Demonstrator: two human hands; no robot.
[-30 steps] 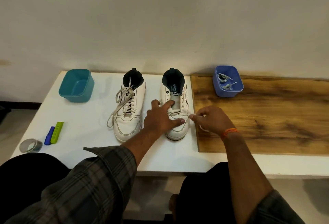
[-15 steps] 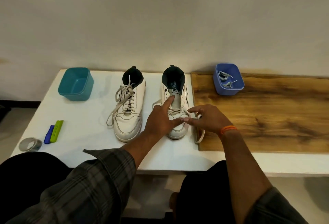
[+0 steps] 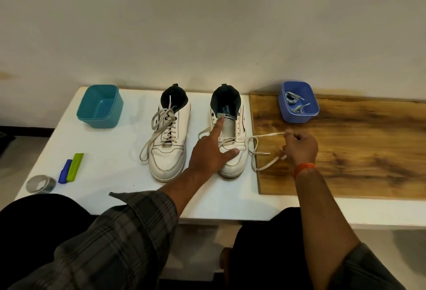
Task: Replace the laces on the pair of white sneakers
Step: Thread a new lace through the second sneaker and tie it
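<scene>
Setting: plain wall behind, white table [image 3: 103, 183] against it, wooden board [image 3: 345, 151] covering the table's right part.
My right hand [image 3: 300, 149]: over the board's left edge, fingers pinched shut on the old lace [image 3: 265, 136]; the strand runs from the shoe's lower eyelets across to my fingertips, a second loose end loops on the board just beside my wrist.
My left hand [image 3: 211, 151]: flat on the right sneaker [image 3: 231, 137], index finger stretched up to the tongue, thumb across the toe; pressing it down, not gripping anything.
Right sneaker: middle of the table, just beside the board's left edge, toe toward me. Upper eyelets look empty, lace remains only in the low rows as far as I can tell.
Left sneaker [image 3: 169, 137]: just beside it on the left, fully laced with its old lace, ends hanging loose onto the table.
Blue tub [image 3: 298, 103]: back-left corner of the board, grey laces [image 3: 294, 103] inside, I take these as the replacements, untouched.
Teal tub [image 3: 100, 105]: back-left corner of the table, empty.
Front-left corner: tape roll [image 3: 40, 183], blue and green pens [image 3: 71, 171], not in use.
Progress: early. One shoe partly unlaced, other not begun.
Left to do: finish pulling this lace, strip the left sneaker, thread new laces through both.
</scene>
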